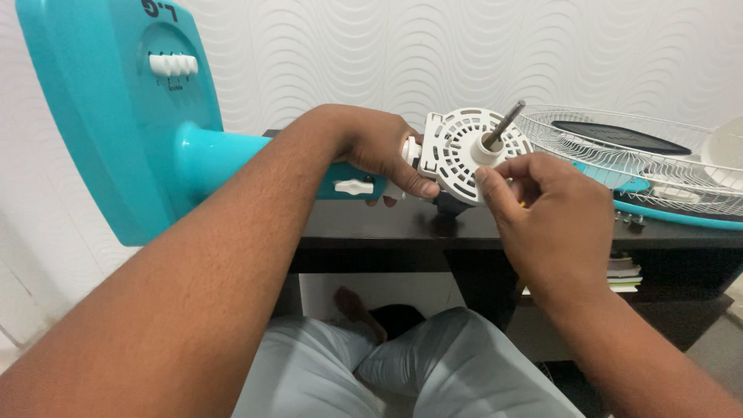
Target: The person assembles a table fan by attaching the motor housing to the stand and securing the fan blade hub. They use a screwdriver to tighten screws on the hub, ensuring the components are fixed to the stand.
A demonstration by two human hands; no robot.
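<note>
Both hands are at work on a dismantled fan at centre frame. Left hand [379, 151] is clamped around the fan's neck just behind the motor housing [463, 151], fingers wrapped under and thumb lying along the near side; it holds the unit steady. Right hand [553, 213] is drawn in narrow at the lower right edge of the housing's white slotted face, thumb and forefinger pinched together against the rim. A sliver of yellow shows under the fingers; what it belongs to cannot be told.

Motor housing sits centre frame, tilted, its round white face turned up toward the camera, with a bare metal shaft [505, 124] rising from the hub toward upper right. The turquoise stem [232, 151] runs left from the housing to the turquoise fan base [101, 116], which fills the upper left of the frame and carries a row of white push buttons [172, 64]. A white knob [354, 186] sits on the stem below the left hand.

Dark desk [387, 224] carries the assembly. At right lies a white wire guard [619, 159]. Papers [623, 272] are stacked on the shelf beneath.
</note>
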